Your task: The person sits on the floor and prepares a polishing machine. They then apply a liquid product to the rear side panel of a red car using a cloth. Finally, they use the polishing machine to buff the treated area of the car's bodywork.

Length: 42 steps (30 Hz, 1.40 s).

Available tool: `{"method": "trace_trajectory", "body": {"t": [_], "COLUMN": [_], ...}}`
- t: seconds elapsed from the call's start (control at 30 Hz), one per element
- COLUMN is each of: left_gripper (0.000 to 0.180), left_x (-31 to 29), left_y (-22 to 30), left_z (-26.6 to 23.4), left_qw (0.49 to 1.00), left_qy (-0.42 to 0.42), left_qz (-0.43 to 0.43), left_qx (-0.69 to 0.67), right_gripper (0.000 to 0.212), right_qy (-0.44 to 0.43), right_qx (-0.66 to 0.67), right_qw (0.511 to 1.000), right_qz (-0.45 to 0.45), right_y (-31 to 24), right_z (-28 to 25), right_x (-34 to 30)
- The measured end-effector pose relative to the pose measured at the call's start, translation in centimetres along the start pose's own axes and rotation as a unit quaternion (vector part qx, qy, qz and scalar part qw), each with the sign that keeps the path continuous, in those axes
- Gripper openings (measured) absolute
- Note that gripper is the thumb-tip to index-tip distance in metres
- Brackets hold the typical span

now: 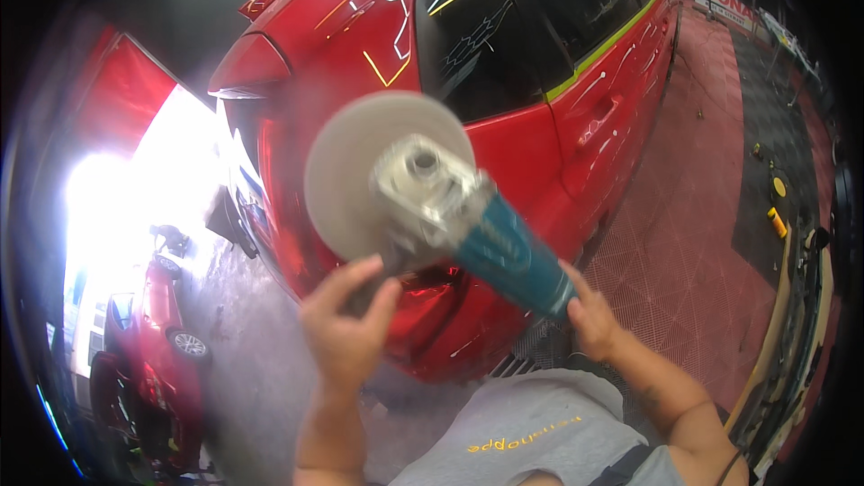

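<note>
A teal and silver rotary polisher [499,247] is held up in front of the red car [504,153], at its rear corner. Its round pale pad [346,171] looks blurred at the rim; whether it touches the paint I cannot tell. My left hand [346,319] is closed around the dark side handle below the silver head, thumb and forefinger showing. My right hand [594,319] grips the back end of the teal body. Part of the car's rear side is hidden behind the machine. Yellow-green tape [594,58] runs along the lower edge of its side windows.
Red grid flooring [666,243] extends along the car's right side, with a dark strip [760,198] beyond it. A yellow bottle [777,222] lies there near long panels [765,351] at the right. Another red car [162,333] stands at lower left near a bright opening.
</note>
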<state>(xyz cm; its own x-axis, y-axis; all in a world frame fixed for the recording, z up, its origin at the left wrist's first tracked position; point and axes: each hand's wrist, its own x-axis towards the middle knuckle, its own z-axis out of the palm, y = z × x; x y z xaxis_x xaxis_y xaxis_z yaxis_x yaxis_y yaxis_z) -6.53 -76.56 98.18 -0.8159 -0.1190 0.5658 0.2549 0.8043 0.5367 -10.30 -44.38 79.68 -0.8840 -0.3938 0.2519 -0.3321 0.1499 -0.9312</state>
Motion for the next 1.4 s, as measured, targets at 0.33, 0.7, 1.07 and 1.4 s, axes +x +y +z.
{"method": "trace_trajectory", "body": {"t": [0.33,0.7,1.07,1.4], "left_gripper": [0.033,0.031,0.031,0.027], "left_x": [3.4,-6.0,16.7,12.9], "left_y": [-0.8,-1.7,2.5,2.4], "left_z": [-2.8,-4.3,0.3,-0.9], "left_qw": [0.993,0.994,0.981,0.987], "left_qy": [0.021,0.037,-0.021,-0.022], "left_qz": [-0.067,-0.085,0.025,-0.003], "left_qx": [-0.092,-0.055,-0.189,-0.160], "right_gripper": [0.075,0.082,0.072,0.067], "right_qy": [-0.003,-0.086,0.081,0.050], "right_qx": [-0.050,-0.004,0.015,0.062], "right_qw": [0.998,0.993,0.996,0.996], "right_qz": [-0.023,0.081,0.044,0.049], "right_y": [-6.1,-3.3,-10.4,-8.9], "right_z": [-1.9,1.8,-7.9,-6.2], "right_x": [3.7,-3.2,9.9,7.5]}}
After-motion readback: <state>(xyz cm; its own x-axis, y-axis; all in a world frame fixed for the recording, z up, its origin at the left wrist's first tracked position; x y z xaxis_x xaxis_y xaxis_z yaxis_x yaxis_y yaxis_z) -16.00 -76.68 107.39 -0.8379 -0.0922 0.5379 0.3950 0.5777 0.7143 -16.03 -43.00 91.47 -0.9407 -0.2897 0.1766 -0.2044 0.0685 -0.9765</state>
